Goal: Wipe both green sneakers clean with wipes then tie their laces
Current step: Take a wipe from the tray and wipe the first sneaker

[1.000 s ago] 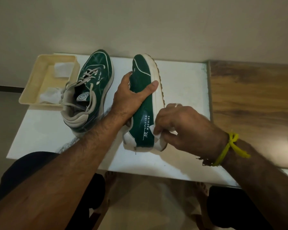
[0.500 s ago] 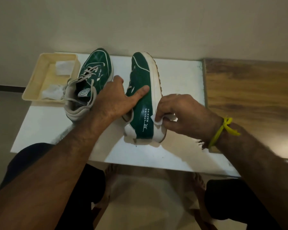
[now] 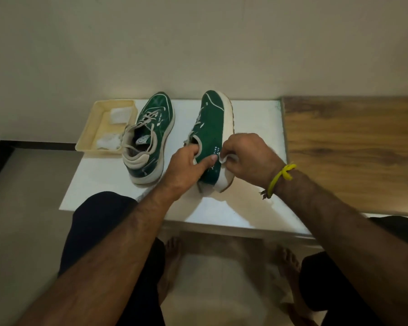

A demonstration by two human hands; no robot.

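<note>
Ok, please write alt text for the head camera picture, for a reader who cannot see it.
A person's left hand grips a green sneaker tipped on its side while the right hand rubs it with a white wipe. A second green sneaker stands beside a cream tray on the white table.

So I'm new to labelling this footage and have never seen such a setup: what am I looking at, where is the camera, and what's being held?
No machine here: a person wears a camera on the head, looking down at their own hands. On the white table lie two green sneakers and a cream tray holding used wipes. The left hand grips the tilted right sneaker at its collar. The right hand pinches a white wipe against that shoe's side. The other sneaker rests unlaced beside the tray.
</note>
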